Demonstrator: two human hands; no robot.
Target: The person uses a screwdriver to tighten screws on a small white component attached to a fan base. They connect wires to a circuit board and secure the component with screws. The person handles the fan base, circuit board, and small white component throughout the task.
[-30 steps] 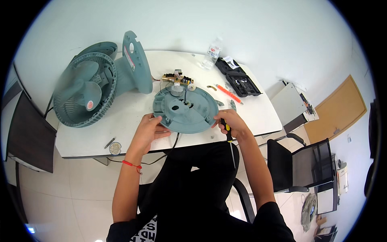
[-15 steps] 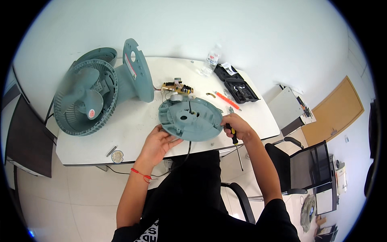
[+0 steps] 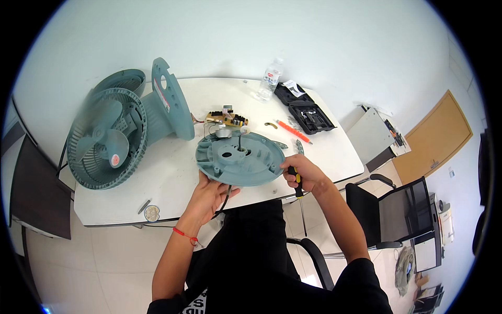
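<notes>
A round grey-green fan base cover (image 3: 256,166), its ribbed inner side up, is held above the table's front edge. My left hand (image 3: 206,198) supports its near left rim from below, fingers partly hidden under it. A black power cord (image 3: 227,198) threads through the cover and hangs across that hand's fingers. My right hand (image 3: 307,175) pinches the right rim while keeping a black-and-yellow screwdriver (image 3: 298,184) in its fingers, shaft pointing down. Beyond the cover are a wired circuit board (image 3: 235,120) and a small round silver motor (image 3: 224,131).
At left lies the grey-green fan (image 3: 107,141) with its stand (image 3: 172,99). Farther back are a water bottle (image 3: 270,78), an opened black tool case (image 3: 312,118) and an orange-handled tool (image 3: 293,131). A metal bit (image 3: 144,206) and round sticker (image 3: 152,213) lie near the front left edge.
The cover has shifted slightly left, and my left hand has slid farther beneath it. The cord now lies against that hand. The screwdriver hangs more upright. The whole view has also shifted a little.
</notes>
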